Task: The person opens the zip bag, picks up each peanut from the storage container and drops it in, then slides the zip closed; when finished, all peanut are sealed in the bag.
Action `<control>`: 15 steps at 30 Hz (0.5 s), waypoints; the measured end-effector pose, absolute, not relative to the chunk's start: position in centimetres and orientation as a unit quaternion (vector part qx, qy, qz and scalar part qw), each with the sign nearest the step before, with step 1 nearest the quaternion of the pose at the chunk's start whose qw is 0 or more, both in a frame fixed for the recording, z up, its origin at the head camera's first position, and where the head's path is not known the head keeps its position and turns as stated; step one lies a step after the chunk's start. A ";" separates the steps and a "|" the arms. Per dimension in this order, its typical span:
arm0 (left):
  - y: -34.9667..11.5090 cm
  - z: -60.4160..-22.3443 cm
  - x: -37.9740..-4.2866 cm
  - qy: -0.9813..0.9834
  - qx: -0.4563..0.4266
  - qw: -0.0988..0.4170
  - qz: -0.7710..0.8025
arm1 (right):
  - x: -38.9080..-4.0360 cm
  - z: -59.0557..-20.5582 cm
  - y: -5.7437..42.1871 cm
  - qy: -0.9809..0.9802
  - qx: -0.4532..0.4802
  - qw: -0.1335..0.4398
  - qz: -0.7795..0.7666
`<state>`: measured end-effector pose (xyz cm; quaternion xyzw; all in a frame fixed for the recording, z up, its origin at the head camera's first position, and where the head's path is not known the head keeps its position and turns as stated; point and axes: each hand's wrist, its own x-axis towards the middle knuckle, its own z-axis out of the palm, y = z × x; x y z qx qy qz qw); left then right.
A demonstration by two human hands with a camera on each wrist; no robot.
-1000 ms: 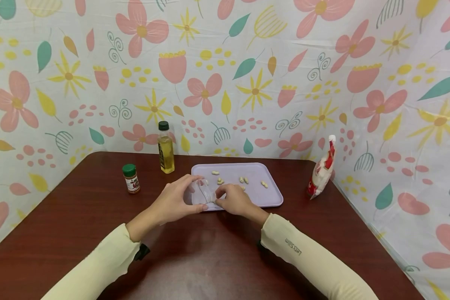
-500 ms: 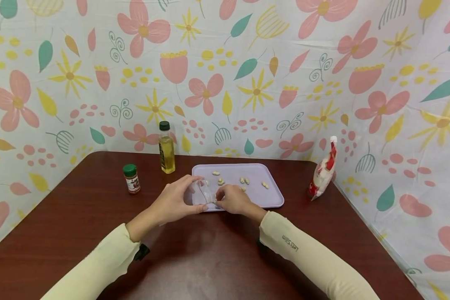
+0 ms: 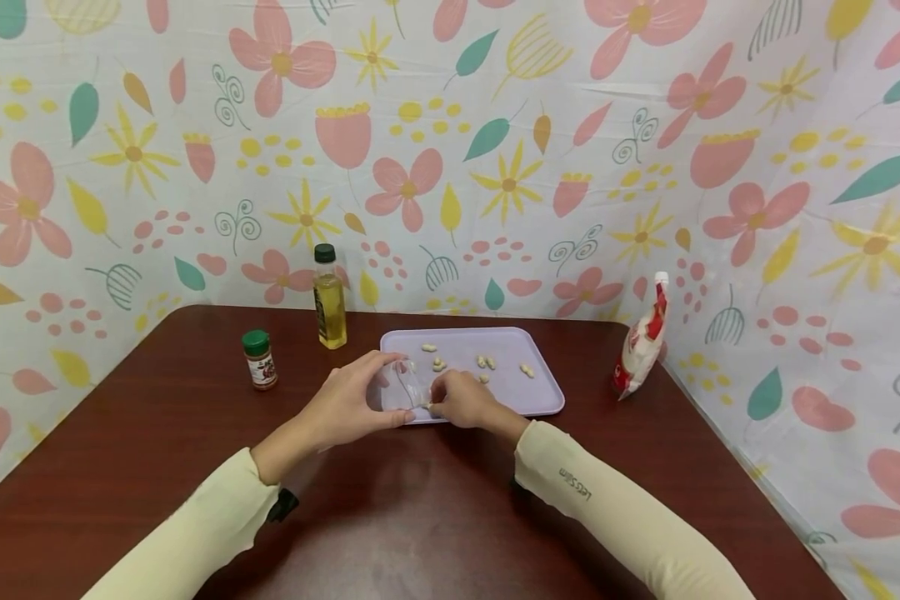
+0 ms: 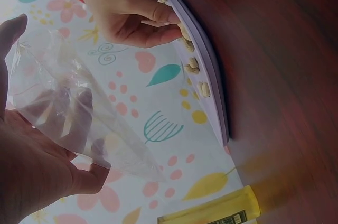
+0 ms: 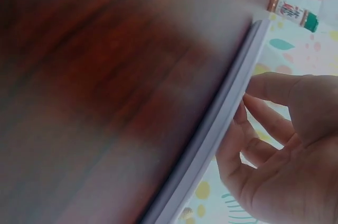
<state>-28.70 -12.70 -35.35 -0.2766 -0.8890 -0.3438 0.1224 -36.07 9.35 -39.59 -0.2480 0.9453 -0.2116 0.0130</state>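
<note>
On the glossy red-brown wooden desk point(image 3: 420, 517), at 12 o'clock, lies a smooth rectangular lilac tray point(image 3: 521, 396). At its 8 o'clock the left hand point(image 3: 352, 396), fingers spread and curved, holds a crinkly transparent plastic bag point(image 4: 63, 68), best held taut; at 7, the right hand's point(image 3: 467, 400) fingers seem to pinch a knobbly beige peanut point(image 4: 184, 31), probably brittle, wanting light pressure.

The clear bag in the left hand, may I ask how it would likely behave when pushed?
The clear bag would probably be floppy, given its wrinkled surface. It looks very light, seeming thin and letting the left hand show through.
</note>
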 end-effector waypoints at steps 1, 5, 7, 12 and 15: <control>-12.7 -35.3 -28.7 -0.888 -0.278 0.125 -0.344 | -36.0 -39.5 9.4 0.943 -0.252 0.011 -0.218; -12.6 -35.3 -28.7 -0.887 -0.278 0.125 -0.348 | -35.7 -39.0 9.6 0.929 -0.276 -0.004 -0.248; -12.6 -35.3 -28.7 -0.887 -0.276 0.122 -0.350 | -35.5 -38.7 9.8 0.921 -0.288 -0.015 -0.262; -12.4 -35.3 -28.7 -0.884 -0.276 0.116 -0.359 | -34.9 -38.0 10.4 0.909 -0.293 -0.039 -0.293; -12.3 -35.3 -28.6 -0.881 -0.281 0.119 -0.362 | -34.5 -37.8 10.9 0.904 -0.280 -0.045 -0.319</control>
